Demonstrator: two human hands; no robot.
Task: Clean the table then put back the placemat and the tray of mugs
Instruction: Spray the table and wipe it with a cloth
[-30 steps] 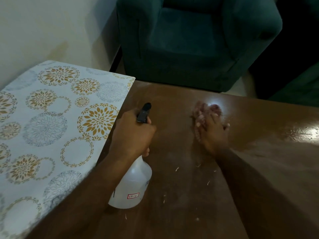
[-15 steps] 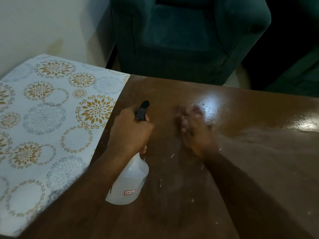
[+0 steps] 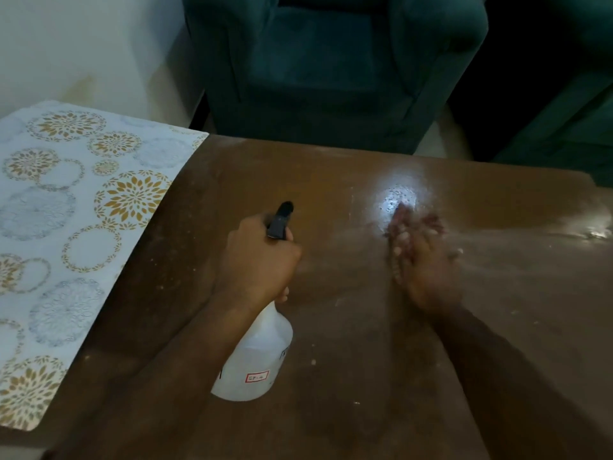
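My left hand (image 3: 257,263) grips the neck of a clear spray bottle (image 3: 255,360) with a black nozzle; the bottle stands on the brown wooden table (image 3: 331,180). My right hand (image 3: 421,270) presses a reddish cloth (image 3: 414,224), blurred with motion, flat onto the table just below a bright wet glare. White crumbs and smears lie scattered on the wood around both hands. The placemat (image 3: 66,227), white with gold and blue flower circles, covers the table's left part. No tray of mugs is in view.
A dark teal armchair (image 3: 331,68) stands right behind the table's far edge. A second teal seat (image 3: 570,127) shows at the far right. A pale wall (image 3: 83,44) rises behind the placemat.
My right hand with the cloth swept left and then back to the right across the table. My left hand kept its hold on the standing bottle.
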